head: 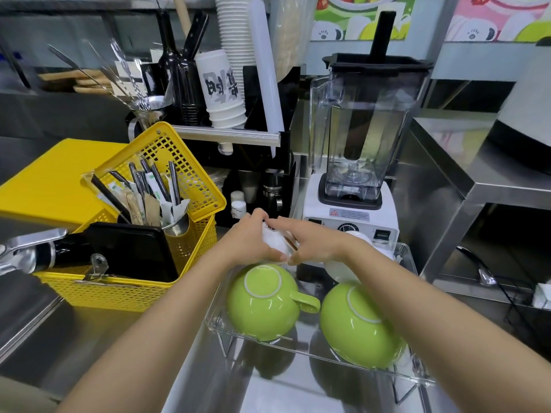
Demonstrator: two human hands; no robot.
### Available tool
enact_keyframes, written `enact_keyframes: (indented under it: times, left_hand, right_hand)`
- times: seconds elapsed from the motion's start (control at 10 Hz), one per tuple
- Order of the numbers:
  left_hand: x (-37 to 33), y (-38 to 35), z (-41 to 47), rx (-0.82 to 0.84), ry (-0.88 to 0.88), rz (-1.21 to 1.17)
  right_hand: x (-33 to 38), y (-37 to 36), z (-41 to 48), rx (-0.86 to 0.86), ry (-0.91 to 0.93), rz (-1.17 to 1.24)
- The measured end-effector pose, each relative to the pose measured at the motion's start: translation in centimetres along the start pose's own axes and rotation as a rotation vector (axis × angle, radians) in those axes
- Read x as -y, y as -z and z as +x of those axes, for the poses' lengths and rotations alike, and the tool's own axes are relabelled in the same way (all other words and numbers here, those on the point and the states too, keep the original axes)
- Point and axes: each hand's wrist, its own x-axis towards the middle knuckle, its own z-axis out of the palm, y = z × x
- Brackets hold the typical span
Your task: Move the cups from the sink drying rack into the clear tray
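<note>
Both my hands hold a small white cup [275,241] over the far left part of the clear tray [313,351]. My left hand [250,237] wraps its left side and my right hand [310,239] grips its right side. Two green cups lie upside down in the tray: one on the left [262,302] with its handle pointing right, one on the right [354,326] partly under my right forearm. Another white cup [343,269] sits in the tray behind my right wrist, mostly hidden.
A yellow basket [143,281] with cutlery, straws and a black tray stands to the left. A blender [357,162] stands right behind the clear tray. Stacked paper cups [226,93] and utensils fill the rack at the back. A steel shelf [483,186] is at the right.
</note>
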Motion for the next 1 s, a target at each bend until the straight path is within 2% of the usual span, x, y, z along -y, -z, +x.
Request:
enact_keyframes:
  times: [0.1, 0.2, 0.4, 0.6, 0.8, 0.9, 1.0]
  left_hand:
    - [-0.7, -0.2, 0.0, 0.001, 0.038, 0.148]
    - [-1.1, -0.4, 0.0, 0.011, 0.067, 0.202]
    - [-1.2, 0.2, -0.1, 0.031, 0.087, 0.088]
    - [-1.1, 0.0, -0.3, -0.023, 0.089, 0.151]
    - [-1.3, 0.0, -0.4, -0.043, 0.110, 0.150]
    - [-1.5, -0.1, -0.7, 0.017, 0.118, 0.171]
    - [-2.0, 1.0, -0.6, 0.006, 0.110, 0.131]
  right_hand:
    - [0.0, -0.2, 0.3, -0.012, 0.027, -0.075]
    - [0.0, 0.0, -0.2, -0.011, 0.033, -0.136]
    - [-0.6, -0.4, -0.2, -0.051, 0.057, -0.190]
    - [-0.6, -0.1, -0.5, -0.117, 0.047, -0.306]
    - [-1.4, -0.4, -0.1, -0.110, 0.075, -0.297]
    - [-0.8, -0.4, -0.8, -0.085, 0.031, -0.312]
    - [-0.5, 1.2, -1.8, -0.160, -0.006, -0.253]
